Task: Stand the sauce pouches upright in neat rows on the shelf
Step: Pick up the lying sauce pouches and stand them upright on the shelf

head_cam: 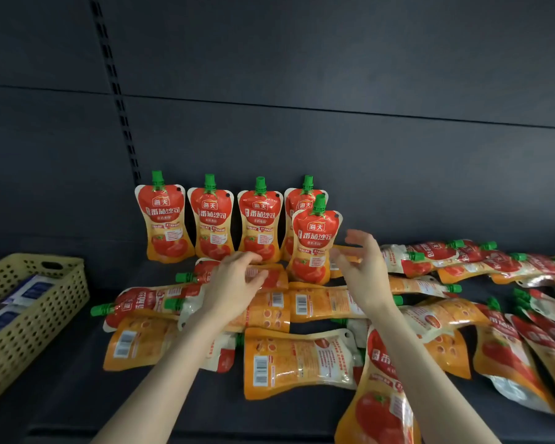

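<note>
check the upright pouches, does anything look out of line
Yes. The fifth upright pouch stands forward of the back row of four, overlapping the fourth pouch. Many more pouches lie flat across the shelf.

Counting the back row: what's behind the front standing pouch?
One more upright pouch: only its green cap and top-left label show. The front pouch covers the rest.
</note>
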The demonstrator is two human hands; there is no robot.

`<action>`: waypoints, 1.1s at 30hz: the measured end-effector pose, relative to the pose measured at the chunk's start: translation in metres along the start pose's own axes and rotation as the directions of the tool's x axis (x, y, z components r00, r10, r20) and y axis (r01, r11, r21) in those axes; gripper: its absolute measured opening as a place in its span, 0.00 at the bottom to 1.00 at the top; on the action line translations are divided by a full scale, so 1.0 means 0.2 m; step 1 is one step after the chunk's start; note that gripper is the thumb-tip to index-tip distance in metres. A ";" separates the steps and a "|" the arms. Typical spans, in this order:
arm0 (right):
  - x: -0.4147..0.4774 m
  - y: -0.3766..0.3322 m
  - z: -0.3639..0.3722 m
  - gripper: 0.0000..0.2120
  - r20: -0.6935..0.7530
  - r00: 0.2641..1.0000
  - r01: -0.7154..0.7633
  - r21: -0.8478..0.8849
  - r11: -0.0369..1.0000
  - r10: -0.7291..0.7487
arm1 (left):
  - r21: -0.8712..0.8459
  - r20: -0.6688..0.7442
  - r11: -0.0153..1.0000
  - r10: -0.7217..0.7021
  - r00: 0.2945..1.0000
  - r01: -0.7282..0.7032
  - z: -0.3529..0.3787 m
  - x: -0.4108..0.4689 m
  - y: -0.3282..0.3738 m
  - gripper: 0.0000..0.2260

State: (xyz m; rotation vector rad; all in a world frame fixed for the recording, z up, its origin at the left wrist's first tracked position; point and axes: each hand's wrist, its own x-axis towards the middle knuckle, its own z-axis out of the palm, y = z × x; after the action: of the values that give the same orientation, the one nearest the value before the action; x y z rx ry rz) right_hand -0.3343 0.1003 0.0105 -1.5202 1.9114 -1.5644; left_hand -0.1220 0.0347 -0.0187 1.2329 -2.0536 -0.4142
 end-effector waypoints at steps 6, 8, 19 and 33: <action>-0.20 -0.05 0.08 0.04 0.205 0.979 0.005 0.002 1.000 -0.005 | 0.201 -0.161 0.971 -0.096 0.982 0.128 -0.11 -0.19 -0.12 0.14; -0.22 -0.07 0.15 0.03 0.277 0.960 0.037 -0.019 0.999 -0.030 | 0.279 -0.158 0.941 -0.153 0.976 0.192 -0.14 -0.22 -0.17 0.18; -0.08 -0.15 0.57 0.27 0.555 0.830 0.135 -0.307 0.942 0.062 | 0.058 0.099 0.938 -0.345 0.933 0.341 -0.31 -0.16 -0.29 0.34; -0.06 -0.16 0.67 0.17 0.295 0.955 0.061 -0.296 0.953 0.031 | 0.424 0.338 0.866 -0.423 0.841 0.265 -0.59 -0.17 -0.64 0.43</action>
State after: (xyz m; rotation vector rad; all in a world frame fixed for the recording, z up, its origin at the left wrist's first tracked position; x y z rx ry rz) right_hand -0.2166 0.0367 -0.0217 -1.7758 2.0282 -1.0039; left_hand 0.0530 0.0090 -0.0231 1.9041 -2.3375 -0.5233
